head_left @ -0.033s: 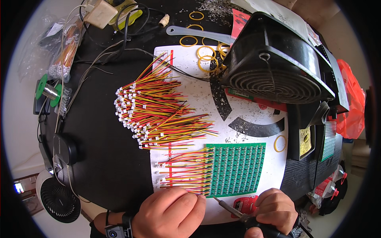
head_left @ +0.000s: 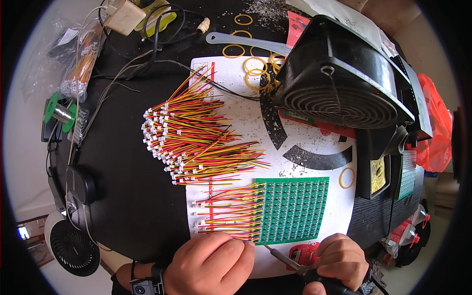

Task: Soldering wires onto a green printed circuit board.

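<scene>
Right, the left hand [head_left: 209, 263] pinches a wire flat against the green board [head_left: 292, 209] at the table's near edge, steadying it, while the right hand [head_left: 339, 260] is closed round the soldering iron [head_left: 287, 260], tip angled at that joint.

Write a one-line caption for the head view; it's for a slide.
Right hand brings soldering iron to green board; left hand steadies wires.
</scene>
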Tool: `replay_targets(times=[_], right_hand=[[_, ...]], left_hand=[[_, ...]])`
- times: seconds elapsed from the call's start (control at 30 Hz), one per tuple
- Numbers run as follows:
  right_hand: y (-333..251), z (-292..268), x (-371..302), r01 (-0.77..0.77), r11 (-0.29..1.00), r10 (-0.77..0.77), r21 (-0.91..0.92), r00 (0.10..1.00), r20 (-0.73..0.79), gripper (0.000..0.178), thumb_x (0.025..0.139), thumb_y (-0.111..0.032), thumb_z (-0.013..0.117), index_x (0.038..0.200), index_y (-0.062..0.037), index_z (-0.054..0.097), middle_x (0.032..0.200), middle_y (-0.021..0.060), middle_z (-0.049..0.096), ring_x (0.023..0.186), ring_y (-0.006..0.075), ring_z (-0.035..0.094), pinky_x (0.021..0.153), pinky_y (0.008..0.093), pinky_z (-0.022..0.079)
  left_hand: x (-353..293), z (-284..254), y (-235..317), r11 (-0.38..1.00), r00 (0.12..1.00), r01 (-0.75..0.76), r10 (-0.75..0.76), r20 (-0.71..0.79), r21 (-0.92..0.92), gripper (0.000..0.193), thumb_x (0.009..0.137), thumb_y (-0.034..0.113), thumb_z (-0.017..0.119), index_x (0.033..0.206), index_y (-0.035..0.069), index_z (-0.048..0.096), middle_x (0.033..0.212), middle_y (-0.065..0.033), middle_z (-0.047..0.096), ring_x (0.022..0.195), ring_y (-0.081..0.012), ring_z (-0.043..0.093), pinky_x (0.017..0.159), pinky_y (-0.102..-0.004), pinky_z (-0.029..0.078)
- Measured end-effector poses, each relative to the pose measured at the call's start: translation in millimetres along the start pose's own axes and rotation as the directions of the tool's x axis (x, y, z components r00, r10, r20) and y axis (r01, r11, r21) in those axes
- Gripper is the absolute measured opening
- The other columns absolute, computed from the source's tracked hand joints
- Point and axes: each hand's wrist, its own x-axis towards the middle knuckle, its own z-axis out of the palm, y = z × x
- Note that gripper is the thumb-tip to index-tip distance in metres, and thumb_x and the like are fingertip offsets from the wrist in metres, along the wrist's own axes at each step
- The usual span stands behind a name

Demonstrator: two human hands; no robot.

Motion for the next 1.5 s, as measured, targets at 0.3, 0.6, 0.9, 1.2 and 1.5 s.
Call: replay_targets(times=[0.3, 0.6, 0.9, 1.2, 1.5], right_hand=[[8, -1, -5, 0.13, 0.991, -0.129, -0.015, 0.947, -0.295, 0.034, 0.088, -0.022, 0.072, 0.095, 0.0046, 0.052, 0.066, 0.0103, 0.048, 0.05, 0.0174, 0.044, 0.047, 0.0336, 0.039], [22, -33, 13, 0.017, 0.836, -0.412, -0.549, 0.68, -0.606, 0.02, 0.089, -0.005, 0.072, 0.104, 0.0009, 0.061, 0.084, 0.0155, 0.061, 0.073, 0.02, 0.061, 0.064, 0.0328, 0.05], [22, -32, 21, -0.256, 0.614, -0.204, -0.746, 0.862, -0.464, 0.03, 0.098, -0.003, 0.056, 0.126, 0.0053, 0.061, 0.104, 0.0145, 0.067, 0.093, 0.0196, 0.066, 0.082, 0.03, 0.052], [25, -27, 13, -0.381, 0.739, 0.018, -0.555, 0.835, -0.55, 0.035, 0.099, -0.006, 0.052, 0.132, 0.0043, 0.058, 0.107, 0.0133, 0.068, 0.096, 0.0179, 0.064, 0.087, 0.0291, 0.049], [28, -23, -5, -0.335, 0.786, -0.12, -0.519, 0.741, -0.66, 0.043, 0.098, -0.014, 0.049, 0.137, 0.0048, 0.053, 0.099, 0.0093, 0.064, 0.079, 0.0112, 0.049, 0.074, 0.0256, 0.041]], left_hand=[[1, -1, -2, 1.0, 1.0, 0.001, -0.001, 0.004, 0.0, 0.021, 0.063, -0.001, 0.068, 0.084, -0.002, 0.071, 0.076, -0.0079, 0.062, 0.067, -0.0235, 0.061, 0.055, -0.0314, 0.052], [-5, -5, 5, 1.0, 0.999, 0.002, -0.003, -0.035, -0.021, 0.021, 0.062, 0.0, 0.07, 0.083, 0.0, 0.071, 0.079, -0.0071, 0.062, 0.066, -0.0235, 0.061, 0.058, -0.0318, 0.053], [-1, -8, 5, 0.998, 1.0, -0.009, 0.009, -0.01, 0.067, 0.015, 0.065, 0.005, 0.069, 0.08, 0.006, 0.071, 0.079, -0.0028, 0.061, 0.069, -0.0199, 0.06, 0.06, -0.0291, 0.051], [-3, -14, 5, 0.996, 1.0, -0.001, -0.001, 0.026, 0.086, 0.011, 0.068, 0.008, 0.071, 0.079, 0.008, 0.071, 0.079, -0.0007, 0.062, 0.069, -0.018, 0.06, 0.058, -0.0287, 0.05], [9, -60, -45, 0.895, 0.876, 0.436, -0.398, -0.274, 0.093, 0.014, 0.073, -0.003, 0.074, 0.085, 0.001, 0.068, 0.079, -0.0114, 0.064, 0.068, -0.0306, 0.062, 0.061, -0.0385, 0.05]])
